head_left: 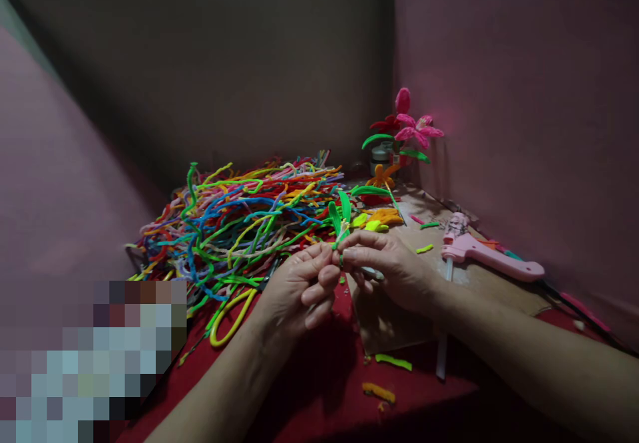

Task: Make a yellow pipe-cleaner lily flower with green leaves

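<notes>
Between the fingertips of both hands is a green pipe-cleaner stem piece (pixel 335 246), with two upright green loops like leaves and pale strands beside them. My left hand (pixel 302 283) pinches it from the left, thumb against the fingers. From the right, my right hand (pixel 387 260) pinches the same piece, its thumb and forefinger close together. The lower part of the piece is mostly hidden by the fingers. Just behind the hands lie yellow petal shapes (pixel 374 225) and an orange pipe-cleaner flower (pixel 382 176).
A big heap of coloured pipe cleaners (pixel 239 217) covers the left side, with yellow-handled scissors (pixel 234 320) at its front. A pink glue gun (pixel 492 257) rests on cardboard (pixel 479 290) at the right. Pink flowers (pixel 418 129) stand in the corner; offcuts (pixel 393 362) lie on red cloth (pixel 319 390).
</notes>
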Action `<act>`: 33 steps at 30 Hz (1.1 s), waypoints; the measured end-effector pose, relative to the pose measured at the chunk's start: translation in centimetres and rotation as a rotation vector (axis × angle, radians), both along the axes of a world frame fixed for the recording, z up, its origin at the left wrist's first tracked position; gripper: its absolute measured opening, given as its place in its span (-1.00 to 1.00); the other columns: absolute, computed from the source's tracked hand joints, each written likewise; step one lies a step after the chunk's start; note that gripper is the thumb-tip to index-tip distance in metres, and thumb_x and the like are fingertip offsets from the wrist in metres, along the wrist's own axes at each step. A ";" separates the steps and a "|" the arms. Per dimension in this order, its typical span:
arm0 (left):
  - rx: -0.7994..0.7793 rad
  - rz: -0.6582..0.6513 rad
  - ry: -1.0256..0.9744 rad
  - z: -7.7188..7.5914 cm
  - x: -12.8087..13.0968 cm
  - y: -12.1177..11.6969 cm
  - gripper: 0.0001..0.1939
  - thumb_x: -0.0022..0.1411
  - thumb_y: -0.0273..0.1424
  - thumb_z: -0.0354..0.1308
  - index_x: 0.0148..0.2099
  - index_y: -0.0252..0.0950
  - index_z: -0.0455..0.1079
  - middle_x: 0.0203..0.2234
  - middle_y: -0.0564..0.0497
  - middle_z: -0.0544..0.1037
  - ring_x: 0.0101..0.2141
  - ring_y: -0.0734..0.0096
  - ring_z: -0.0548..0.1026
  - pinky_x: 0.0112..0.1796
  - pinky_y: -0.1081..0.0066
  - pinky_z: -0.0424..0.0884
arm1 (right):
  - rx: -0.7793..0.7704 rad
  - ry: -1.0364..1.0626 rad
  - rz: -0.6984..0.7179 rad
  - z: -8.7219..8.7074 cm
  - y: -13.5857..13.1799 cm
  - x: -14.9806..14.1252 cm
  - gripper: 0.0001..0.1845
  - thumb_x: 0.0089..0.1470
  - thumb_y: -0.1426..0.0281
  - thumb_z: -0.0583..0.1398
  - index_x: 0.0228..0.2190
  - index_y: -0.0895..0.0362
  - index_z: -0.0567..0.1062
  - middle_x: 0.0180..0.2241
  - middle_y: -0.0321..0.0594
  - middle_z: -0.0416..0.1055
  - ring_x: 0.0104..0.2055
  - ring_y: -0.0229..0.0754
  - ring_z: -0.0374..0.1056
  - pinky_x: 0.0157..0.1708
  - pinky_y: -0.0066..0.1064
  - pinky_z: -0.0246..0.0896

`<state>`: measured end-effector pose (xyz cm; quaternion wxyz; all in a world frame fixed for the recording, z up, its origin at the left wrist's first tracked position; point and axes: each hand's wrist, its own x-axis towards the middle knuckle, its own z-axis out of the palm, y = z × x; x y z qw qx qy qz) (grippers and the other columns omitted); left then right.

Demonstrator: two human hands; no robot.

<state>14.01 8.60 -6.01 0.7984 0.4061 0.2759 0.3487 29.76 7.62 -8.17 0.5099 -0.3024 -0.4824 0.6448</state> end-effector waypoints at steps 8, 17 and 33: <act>-0.069 -0.052 -0.086 -0.4 0.1 0.1 -0.83 0.22 -0.47 -0.04 -0.41 -0.37 0.26 -0.71 0.23 0.13 -0.86 0.79 -0.08 -0.90 0.68 0.16 | 0.130 -0.005 -0.036 -0.3 0.0 0.2 -0.89 -0.06 0.35 0.23 -0.50 0.15 0.47 -0.50 -0.31 0.38 -0.51 -0.35 0.20 -0.47 -0.45 0.06; -0.144 -0.142 -0.164 -0.2 0.3 -0.7 -0.78 0.26 -0.48 -0.11 -0.34 -0.42 0.34 -0.72 0.23 0.19 -0.85 0.81 -0.22 -0.91 0.67 0.16 | -0.113 0.159 0.041 -0.8 0.7 0.1 -0.93 -0.16 0.44 0.28 -0.50 0.18 0.51 -0.55 -0.30 0.41 -0.60 -0.43 0.12 -0.60 -0.51 -0.16; 0.394 0.236 0.534 -0.1 1.0 -1.0 -0.78 0.15 -0.33 0.05 -0.49 -0.32 0.21 -0.75 0.16 0.34 -0.82 0.61 0.25 -0.80 0.59 0.19 | 0.029 -0.174 -0.144 0.1 0.0 0.1 -0.79 -0.20 0.31 0.29 -0.47 0.20 0.53 -0.52 -0.31 0.35 -0.50 -0.36 0.16 -0.52 -0.48 0.00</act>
